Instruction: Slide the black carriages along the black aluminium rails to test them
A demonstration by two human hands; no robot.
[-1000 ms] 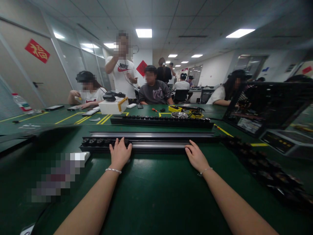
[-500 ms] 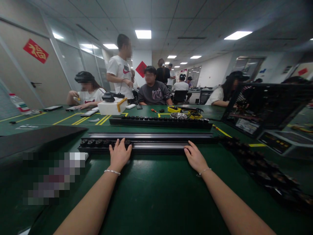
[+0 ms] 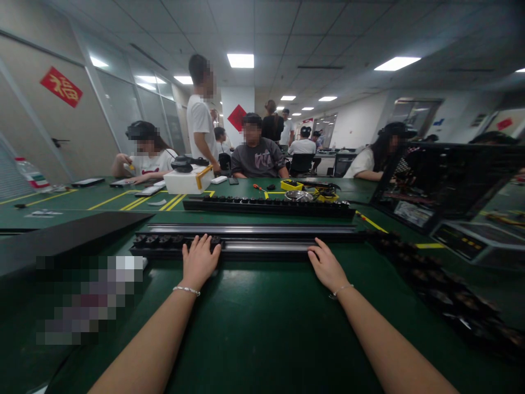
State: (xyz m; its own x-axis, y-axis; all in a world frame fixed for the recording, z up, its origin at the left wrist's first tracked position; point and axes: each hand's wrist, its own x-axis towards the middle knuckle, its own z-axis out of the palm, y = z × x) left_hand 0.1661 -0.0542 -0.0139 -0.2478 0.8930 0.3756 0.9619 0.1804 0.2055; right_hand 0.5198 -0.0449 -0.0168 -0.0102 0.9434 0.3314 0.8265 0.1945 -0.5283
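A long black rail (image 3: 262,247) lies crosswise on the green table, with several round black parts (image 3: 164,241) in its left portion. My left hand (image 3: 199,262) rests on the rail at the right end of those parts, fingers spread. On the rail's right portion lie the fingertips of my right hand (image 3: 327,265), fingers extended. Neither hand is wrapped round anything. Just behind is a second rail (image 3: 254,229) with a bare metallic channel. Farther back, a third black rail (image 3: 266,206) carries a row of small dark parts.
Dark parts (image 3: 435,279) line the right side. Beyond them stand a grey device (image 3: 476,241) and an open black case (image 3: 443,186). A white box (image 3: 186,180), yellow trays (image 3: 292,184) and a metal dish (image 3: 298,195) sit at the back. People sit across the table (image 3: 254,306).
The standing person in the white shirt has turned and lowered an arm. Both my hands stay in nearly the same place on the rail.
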